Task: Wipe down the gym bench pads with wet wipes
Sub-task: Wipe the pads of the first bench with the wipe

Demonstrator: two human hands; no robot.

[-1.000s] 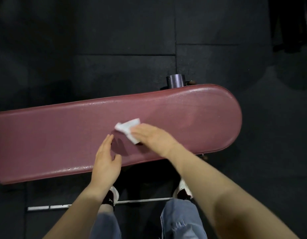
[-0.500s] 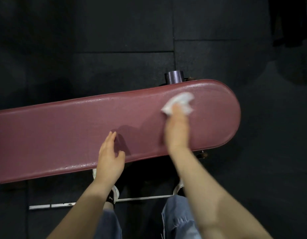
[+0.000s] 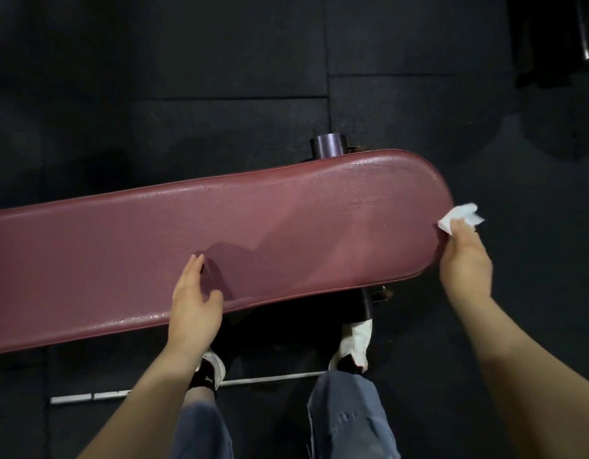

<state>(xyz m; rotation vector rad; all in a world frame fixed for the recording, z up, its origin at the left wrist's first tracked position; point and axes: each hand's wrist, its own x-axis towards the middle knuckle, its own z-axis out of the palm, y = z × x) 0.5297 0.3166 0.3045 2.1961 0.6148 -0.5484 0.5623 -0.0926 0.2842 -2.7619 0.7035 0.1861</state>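
The bench pad (image 3: 253,233) we steady with our flat, straight-fingered left hand (image 3: 193,303); our right hand (image 3: 465,260) pinches the wet wipe (image 3: 460,217) against its rounded end.

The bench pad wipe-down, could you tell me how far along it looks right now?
Done: the bench pad shows a wet sheen near its rounded right end. In hand: the right hand holds the wet wipe at that end's edge, while the left hand rests on the near side. Left: the pad's left stretch looks duller, possibly unwiped.
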